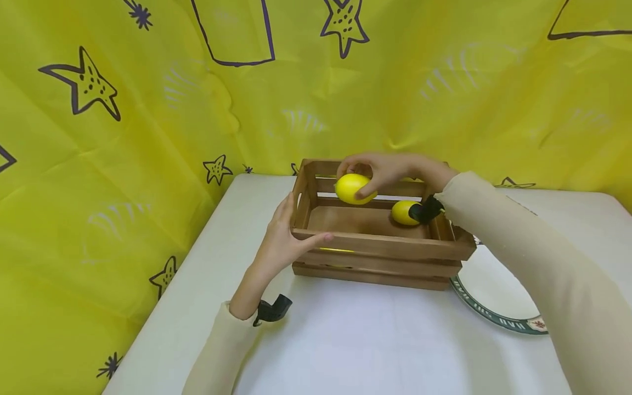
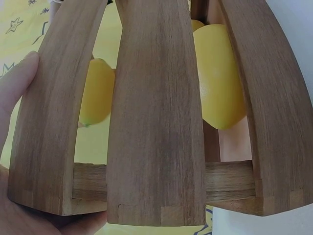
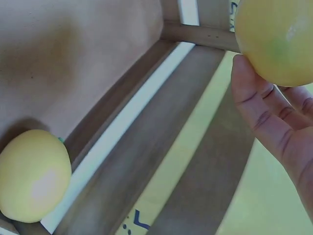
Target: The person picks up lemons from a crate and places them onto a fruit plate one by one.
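A slatted wooden crate [image 1: 380, 246] stands on the white table [image 1: 355, 340]. My left hand [image 1: 302, 224] holds its left front corner, thumb lying along the front slat and fingers against the end [image 2: 29, 161]. My right hand [image 1: 359, 176] grips a yellow lemon [image 1: 352, 188] over the crate's back left part; in the right wrist view that lemon [image 3: 279, 40] rests against my fingers [image 3: 259, 110]. A second lemon [image 1: 403, 213] lies on the crate floor at the right [image 3: 32, 180]. Both lemons show through the slats [image 2: 218, 78] in the left wrist view.
A plate [image 1: 498, 315] with a dark patterned rim lies on the table right of the crate, partly under my right sleeve. A yellow sheet [image 1: 148, 137] with star drawings hangs behind and to the left. The table's left edge runs near my left forearm.
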Demonstrator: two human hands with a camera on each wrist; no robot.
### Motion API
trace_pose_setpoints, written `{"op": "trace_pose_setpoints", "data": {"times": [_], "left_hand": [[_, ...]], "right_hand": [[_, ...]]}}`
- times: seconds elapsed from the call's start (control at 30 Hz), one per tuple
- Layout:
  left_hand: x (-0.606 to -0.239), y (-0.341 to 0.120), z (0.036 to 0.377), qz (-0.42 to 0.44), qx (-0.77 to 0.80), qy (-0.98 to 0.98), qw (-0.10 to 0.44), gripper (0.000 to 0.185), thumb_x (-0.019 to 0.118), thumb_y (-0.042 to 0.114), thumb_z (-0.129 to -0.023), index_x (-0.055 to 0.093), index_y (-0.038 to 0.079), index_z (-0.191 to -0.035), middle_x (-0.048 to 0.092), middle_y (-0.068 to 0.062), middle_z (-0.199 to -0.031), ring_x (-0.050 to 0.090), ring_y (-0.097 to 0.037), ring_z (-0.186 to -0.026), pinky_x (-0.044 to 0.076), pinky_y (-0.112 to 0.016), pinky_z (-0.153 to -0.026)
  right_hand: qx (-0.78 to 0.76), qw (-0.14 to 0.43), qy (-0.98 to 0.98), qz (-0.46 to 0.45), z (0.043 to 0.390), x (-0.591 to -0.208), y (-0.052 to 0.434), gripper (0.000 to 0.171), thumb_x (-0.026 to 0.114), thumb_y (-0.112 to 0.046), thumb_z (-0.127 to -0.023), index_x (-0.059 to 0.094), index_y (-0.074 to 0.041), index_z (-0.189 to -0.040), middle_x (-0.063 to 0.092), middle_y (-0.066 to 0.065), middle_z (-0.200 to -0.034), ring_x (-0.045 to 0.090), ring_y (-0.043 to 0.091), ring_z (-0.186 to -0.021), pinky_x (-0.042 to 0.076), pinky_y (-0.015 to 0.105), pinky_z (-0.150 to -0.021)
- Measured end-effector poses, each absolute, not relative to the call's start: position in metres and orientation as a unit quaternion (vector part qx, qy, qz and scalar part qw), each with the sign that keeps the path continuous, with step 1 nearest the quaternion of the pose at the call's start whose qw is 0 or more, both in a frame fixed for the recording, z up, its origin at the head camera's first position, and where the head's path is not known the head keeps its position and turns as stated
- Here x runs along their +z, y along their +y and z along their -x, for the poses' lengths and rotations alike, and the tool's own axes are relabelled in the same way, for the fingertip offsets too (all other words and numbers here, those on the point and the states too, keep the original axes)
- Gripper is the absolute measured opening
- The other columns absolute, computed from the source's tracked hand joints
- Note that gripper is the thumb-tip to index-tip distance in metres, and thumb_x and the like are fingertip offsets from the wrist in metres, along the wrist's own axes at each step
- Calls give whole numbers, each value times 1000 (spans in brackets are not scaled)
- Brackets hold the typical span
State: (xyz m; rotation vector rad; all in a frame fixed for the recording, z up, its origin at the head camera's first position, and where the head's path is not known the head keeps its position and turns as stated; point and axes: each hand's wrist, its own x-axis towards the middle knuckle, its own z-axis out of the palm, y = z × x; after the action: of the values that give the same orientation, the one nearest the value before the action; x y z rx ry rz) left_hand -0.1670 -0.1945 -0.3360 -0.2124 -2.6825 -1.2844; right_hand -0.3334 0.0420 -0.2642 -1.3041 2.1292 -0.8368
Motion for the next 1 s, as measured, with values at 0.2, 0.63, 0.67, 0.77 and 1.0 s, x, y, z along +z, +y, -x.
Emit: {"op": "trace_pose_setpoints", "data": {"times": [0.2,0.63,0.67,0.77,1.0], "left_hand": [[-334,-195,170,71,-422,-900,78,120,80,57,-72,9,11,-158,14,-13,-162,21,-34,-146,30,-57,-112],[-333,-193,170,63,-421,-903,66,121,81,55,-73,7,9,-158,12,-13,-162,18,-34,-147,28,-56,-113],[-332,-193,169,62,-420,-903,65,121,80,56,-73,7,10,-158,12,-13,-162,18,-34,-147,28,-56,-113],[-332,-194,167,56,-412,-907,64,121,80,57,-73,7,10,-158,12,-12,-162,18,-33,-147,29,-56,-113],[-332,-194,166,55,-407,-910,60,122,81,55,-72,7,8,-157,12,-13,-162,16,-34,-148,28,-55,-113]], "right_hand": [[-321,262,793,447,328,-248,53,45,74,-9,-83,55,-11,-124,52,11,-118,53,27,-100,50,36,-85],[-287,210,814,459,317,-222,84,49,72,-9,-83,53,-7,-129,50,13,-120,52,28,-100,51,40,-85],[-288,207,814,459,315,-220,87,49,72,-9,-83,53,-7,-129,50,13,-120,52,28,-101,51,41,-85],[-292,200,815,460,311,-216,94,49,71,-9,-84,53,-7,-129,50,12,-120,52,28,-102,52,40,-84],[-296,170,831,439,303,-208,122,49,71,-6,-83,53,-4,-128,52,12,-118,54,29,-102,54,33,-81]]}}
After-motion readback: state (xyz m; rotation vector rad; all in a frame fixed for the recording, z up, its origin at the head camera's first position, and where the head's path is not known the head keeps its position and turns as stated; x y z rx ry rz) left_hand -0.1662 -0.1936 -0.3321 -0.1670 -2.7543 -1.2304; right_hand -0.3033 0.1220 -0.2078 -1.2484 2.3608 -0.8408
